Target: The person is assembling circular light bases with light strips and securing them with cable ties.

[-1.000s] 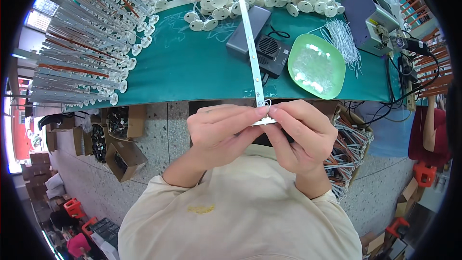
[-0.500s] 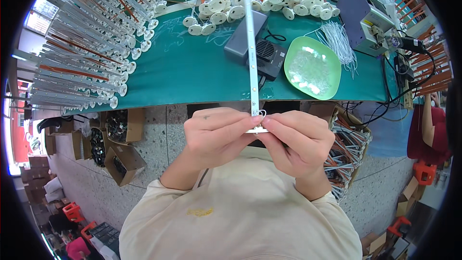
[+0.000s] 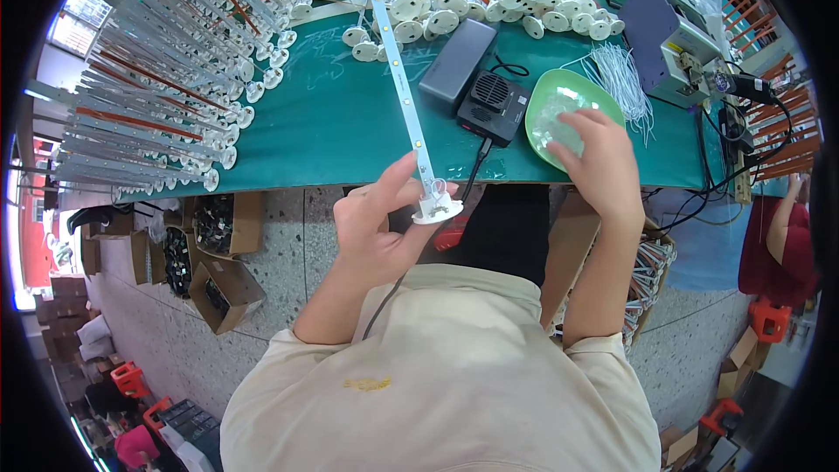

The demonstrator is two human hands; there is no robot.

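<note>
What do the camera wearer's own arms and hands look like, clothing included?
The left hand and right hand are ungloved, the forearms bare. Short cream sleeves end near the elbows; the matching shirt bears a small yellow mark.

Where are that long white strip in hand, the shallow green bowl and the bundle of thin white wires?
Long white strip (image 3: 400,79): head view, middle of its length.
Shallow green bowl (image 3: 566,78): head view, upper inner wall.
Bundle of thin white wires (image 3: 622,79): head view, bundle's middle.
</note>
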